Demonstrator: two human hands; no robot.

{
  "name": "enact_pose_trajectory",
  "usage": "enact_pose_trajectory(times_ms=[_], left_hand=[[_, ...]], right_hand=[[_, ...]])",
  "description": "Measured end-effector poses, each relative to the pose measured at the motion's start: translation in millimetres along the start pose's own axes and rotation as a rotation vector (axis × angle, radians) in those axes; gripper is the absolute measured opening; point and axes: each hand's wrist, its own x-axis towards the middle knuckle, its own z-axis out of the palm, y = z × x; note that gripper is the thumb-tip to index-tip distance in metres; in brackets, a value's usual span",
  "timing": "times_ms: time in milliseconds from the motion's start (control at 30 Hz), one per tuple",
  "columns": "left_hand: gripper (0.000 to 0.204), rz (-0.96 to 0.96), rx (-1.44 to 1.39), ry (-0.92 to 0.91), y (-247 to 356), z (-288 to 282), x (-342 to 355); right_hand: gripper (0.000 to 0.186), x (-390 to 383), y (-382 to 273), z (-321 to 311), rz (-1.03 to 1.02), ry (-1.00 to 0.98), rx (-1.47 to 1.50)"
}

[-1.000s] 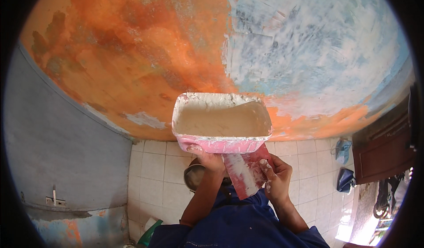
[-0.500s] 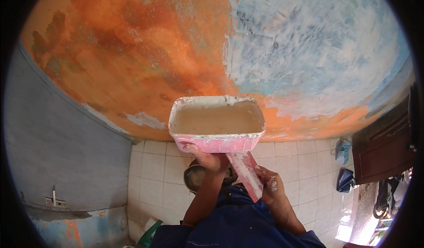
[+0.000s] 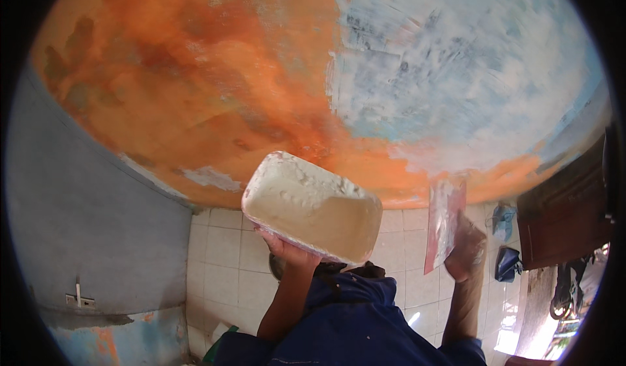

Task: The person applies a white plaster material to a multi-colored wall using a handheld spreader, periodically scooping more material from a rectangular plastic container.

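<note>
My left hand [image 3: 292,254] grips a pink plastic tub [image 3: 310,213] from underneath; it is tilted, showing pale, creamy paste inside and caked along its rim. Off to the right, my right hand [image 3: 465,252] holds a flat red putty blade [image 3: 441,219] upright, smeared with white paste and slightly blurred. The blade is apart from the tub, in front of the lower part of a wall [image 3: 215,85] painted orange on the left and patchy white and pale blue on the right.
A grey side wall [image 3: 104,222] with a small fitting [image 3: 81,301] is at left. Below are floor tiles [image 3: 218,281] and a partly hidden dark round container [image 3: 276,266]. At right are blue bags [image 3: 506,263], a brown door [image 3: 561,229] and a motorbike [image 3: 564,301] outside.
The tub has turned clockwise and tipped in my left hand. My right hand has drawn the blade from under the tub, moving it right and up and turning it upright.
</note>
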Motion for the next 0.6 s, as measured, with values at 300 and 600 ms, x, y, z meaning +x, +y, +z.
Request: enact_pose_trajectory(times_ms=[300, 600], left_hand=[[0.064, -0.376, 0.040, 0.212, 9, 25, -16], [0.061, -0.554, -0.033, 0.004, 24, 8, -26]], right_hand=[[0.011, 30, -48, 77, -0.333, -0.410, -0.961], [0.025, 80, -37, 163, -0.590, -1.095, -1.451]])
